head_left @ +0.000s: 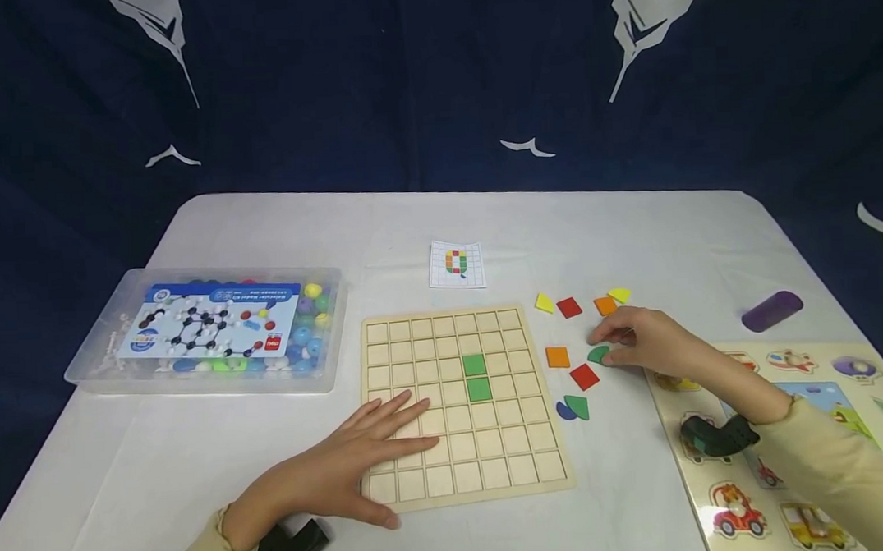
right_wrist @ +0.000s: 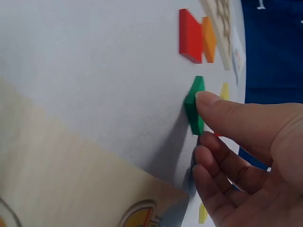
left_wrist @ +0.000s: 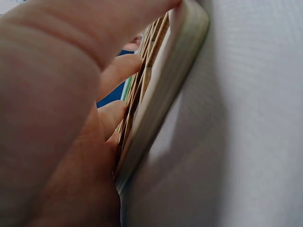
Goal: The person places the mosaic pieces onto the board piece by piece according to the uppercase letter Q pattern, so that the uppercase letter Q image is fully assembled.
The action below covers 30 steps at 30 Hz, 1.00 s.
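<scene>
A square wooden grid board (head_left: 466,486) lies on the white table, with two green square tiles in neighbouring cells. My left hand (head_left: 346,460) rests spread over its lower left part, thumb at the near edge; the left wrist view shows the board's edge (left_wrist: 163,94) close by. To the right of the board, my right hand (head_left: 655,344) pinches a green tile (right_wrist: 195,104) with a curved edge between thumb and fingers. Around that hand lie red tiles (head_left: 584,376), orange tiles (head_left: 558,357), yellow tiles (head_left: 544,302), a blue tile (head_left: 565,411) and another green tile (head_left: 577,407).
Behind the board lies a small card (head_left: 458,276) with a coloured pattern on a grid. A clear plastic box (head_left: 333,329) of coloured balls stands at the left. At the right are a picture puzzle board (head_left: 691,482), partly under my right forearm, and a purple cylinder (head_left: 772,311).
</scene>
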### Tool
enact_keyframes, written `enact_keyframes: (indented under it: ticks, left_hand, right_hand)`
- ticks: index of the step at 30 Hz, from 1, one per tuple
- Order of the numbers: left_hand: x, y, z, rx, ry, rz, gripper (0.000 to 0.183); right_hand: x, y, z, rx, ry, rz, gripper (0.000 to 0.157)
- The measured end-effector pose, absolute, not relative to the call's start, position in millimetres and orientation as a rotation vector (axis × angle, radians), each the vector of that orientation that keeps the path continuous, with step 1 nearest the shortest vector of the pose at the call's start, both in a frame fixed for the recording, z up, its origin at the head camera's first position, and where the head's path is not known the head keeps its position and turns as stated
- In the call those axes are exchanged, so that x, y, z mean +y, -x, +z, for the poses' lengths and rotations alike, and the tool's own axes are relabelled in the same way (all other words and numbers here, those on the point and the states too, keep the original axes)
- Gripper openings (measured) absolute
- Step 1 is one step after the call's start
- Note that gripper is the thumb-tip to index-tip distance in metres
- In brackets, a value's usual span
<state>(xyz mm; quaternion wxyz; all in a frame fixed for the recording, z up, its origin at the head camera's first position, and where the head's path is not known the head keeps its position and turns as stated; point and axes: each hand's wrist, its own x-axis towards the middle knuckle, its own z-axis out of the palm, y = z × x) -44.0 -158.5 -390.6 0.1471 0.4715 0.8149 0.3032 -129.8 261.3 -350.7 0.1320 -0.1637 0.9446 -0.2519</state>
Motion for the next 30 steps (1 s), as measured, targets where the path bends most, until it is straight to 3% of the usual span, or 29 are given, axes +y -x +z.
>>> enact_keyframes:
  ticks: [30]
  left_hand:
    - [-158, 44, -390, 2.359, -1.385, 0.857, 0.087]
  right_hand:
    - [250, 127, -335, 2.721, 0.552, -0.612, 0.017]
